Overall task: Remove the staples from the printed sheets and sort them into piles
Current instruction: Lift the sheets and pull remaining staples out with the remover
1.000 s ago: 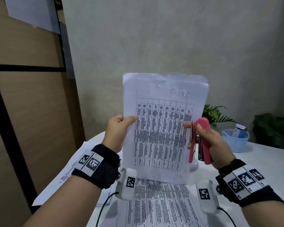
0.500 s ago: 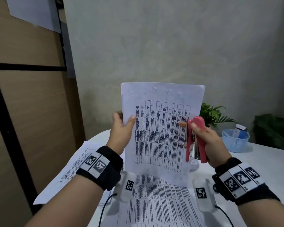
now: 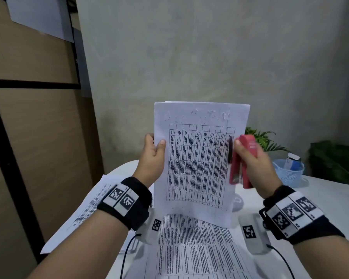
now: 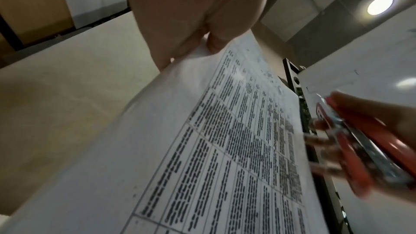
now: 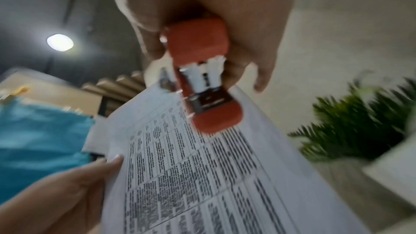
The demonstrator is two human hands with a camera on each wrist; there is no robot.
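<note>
I hold a set of printed sheets (image 3: 197, 162) upright above the table, a table of text facing me and staple marks along the top margin. My left hand (image 3: 154, 156) pinches its left edge, thumb on the front; the same sheets (image 4: 225, 149) fill the left wrist view. My right hand (image 3: 250, 160) grips a red stapler (image 3: 243, 162) at the right edge of the sheets. In the right wrist view the stapler (image 5: 202, 77) points its metal end at the sheets (image 5: 202, 175). Whether the right fingers also pinch the paper is hidden.
More printed sheets (image 3: 191, 250) lie on the white table (image 3: 330, 200) under my hands, another pile (image 3: 85, 210) to the left. A blue basket (image 3: 288, 174) with a bottle stands at the right, green plants (image 3: 264, 137) behind it. A wall is close ahead.
Both hands have lowered the sheets and drawn them slightly nearer. The grip on the paper and on the stapler is unchanged.
</note>
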